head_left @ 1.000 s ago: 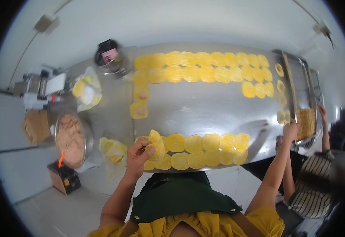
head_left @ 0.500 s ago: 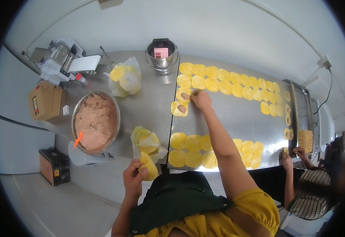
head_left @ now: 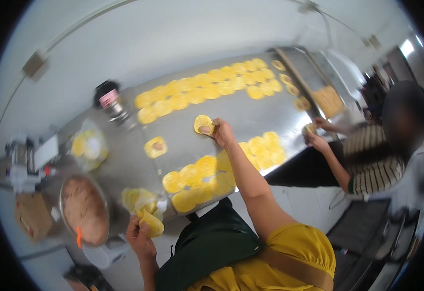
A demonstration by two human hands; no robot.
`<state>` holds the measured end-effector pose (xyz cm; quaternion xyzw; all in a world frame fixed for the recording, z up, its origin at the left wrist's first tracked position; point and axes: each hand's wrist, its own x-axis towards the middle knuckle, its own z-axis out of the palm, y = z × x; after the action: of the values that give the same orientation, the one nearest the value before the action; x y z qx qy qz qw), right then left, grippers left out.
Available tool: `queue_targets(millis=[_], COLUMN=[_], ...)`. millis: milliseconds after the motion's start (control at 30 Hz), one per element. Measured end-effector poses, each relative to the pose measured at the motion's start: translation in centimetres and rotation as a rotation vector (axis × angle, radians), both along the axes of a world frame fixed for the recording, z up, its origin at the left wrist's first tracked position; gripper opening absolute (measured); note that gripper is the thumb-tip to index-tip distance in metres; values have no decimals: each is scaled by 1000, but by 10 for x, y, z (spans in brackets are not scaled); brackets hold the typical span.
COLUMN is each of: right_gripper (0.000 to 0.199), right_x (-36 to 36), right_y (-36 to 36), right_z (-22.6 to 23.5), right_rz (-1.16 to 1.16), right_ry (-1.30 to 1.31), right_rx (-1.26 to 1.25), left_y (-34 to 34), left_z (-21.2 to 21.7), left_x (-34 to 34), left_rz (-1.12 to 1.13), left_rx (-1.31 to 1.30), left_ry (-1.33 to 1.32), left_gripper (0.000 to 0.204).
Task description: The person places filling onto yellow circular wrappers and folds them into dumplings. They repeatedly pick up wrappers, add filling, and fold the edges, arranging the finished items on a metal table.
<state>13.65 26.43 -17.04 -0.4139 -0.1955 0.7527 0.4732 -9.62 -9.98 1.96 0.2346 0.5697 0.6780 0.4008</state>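
My right hand point(head_left: 224, 134) pinches the edge of a yellow dough wrapper point(head_left: 202, 120) with a lump of pinkish filling on it, over the middle of the steel table. Near the table's front edge, my left hand point(head_left: 140, 239) grips several yellow dough wrappers point(head_left: 152, 225). Just beyond it lies an opened plastic bag point(head_left: 159, 204) of wrappers. Another wrapper with filling point(head_left: 155, 147) lies flat, left of my right hand. Bare wrappers stand in rows along the back point(head_left: 190, 87) and the front point(head_left: 205, 166) of the table.
Left of me sit a large bowl of pinkish filling point(head_left: 83, 208) with an orange handle point(head_left: 79, 237), a second wrapper bag point(head_left: 89, 145), a cardboard box point(head_left: 32, 216) and a metal pail point(head_left: 117, 112). To the right, a co-worker point(head_left: 374, 150) handles a wrapper beside a tray point(head_left: 307, 72).
My right hand has lifted a filled wrapper off the table and carried it rightward. My left hand still holds its wrappers. The whole view has turned toward the right, bringing more of the co-worker into sight.
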Motion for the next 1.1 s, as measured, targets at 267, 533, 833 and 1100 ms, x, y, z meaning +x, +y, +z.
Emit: queue_targets(millis=[267,533,833,1100], right_gripper=[20,25,23,20], right_x=[249,429,506,305], right_y=[19,84,143,84], right_z=[26,74,49,104], right_rz=[-280,56,1231,114], right_ry=[-491,-931,-1944,-1879], right_rx=[77,-88,588,606], left_y=[103,190,224,192], left_z=[3,-7,-4,12], left_x=[64,138,173,156], left_rz=[-328,-516,-498,-426], left_rx=[-34,-63,-88,-215], left_ry=[-36,-109,-70,42], left_gripper=[11,12,15,15])
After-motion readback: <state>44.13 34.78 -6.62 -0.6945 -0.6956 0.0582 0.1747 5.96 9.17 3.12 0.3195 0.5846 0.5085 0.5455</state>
